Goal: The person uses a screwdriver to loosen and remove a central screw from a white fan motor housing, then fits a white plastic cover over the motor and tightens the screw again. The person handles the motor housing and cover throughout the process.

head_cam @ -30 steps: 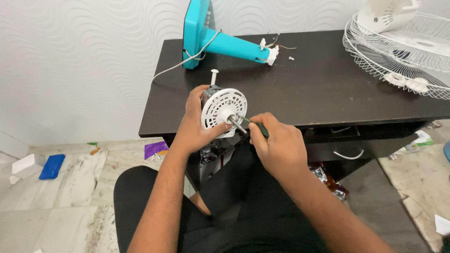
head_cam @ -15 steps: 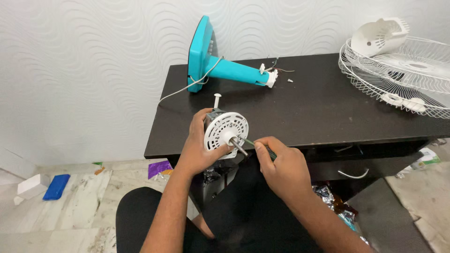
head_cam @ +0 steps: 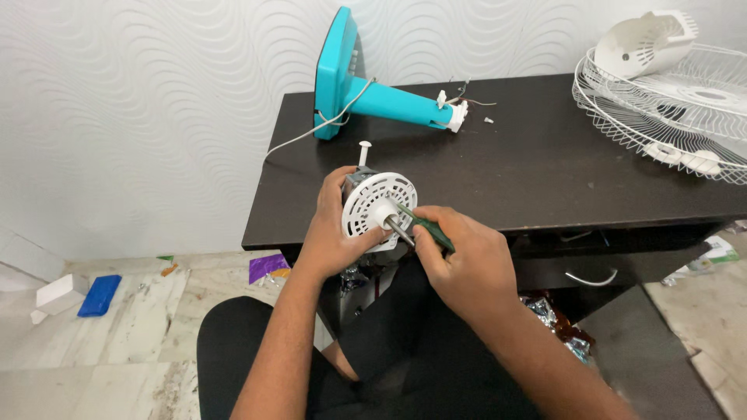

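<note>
My left hand [head_cam: 331, 233] wraps its fingers around the white fan motor [head_cam: 379, 210], my right hand [head_cam: 459, 260] pinches a green screwdriver [head_cam: 424, 231] against it, above the dark table [head_cam: 545, 171].

Right hand [head_cam: 467, 260] slid back – screwdriver [head_cam: 424, 229] tip now at motor [head_cam: 379, 210] face

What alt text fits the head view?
Left hand grips a white fan motor housing while the right hand holds a green-handled screwdriver against its face. Behind, on a dark table, lie a turquoise fan stand and white wire fan guards.
</note>
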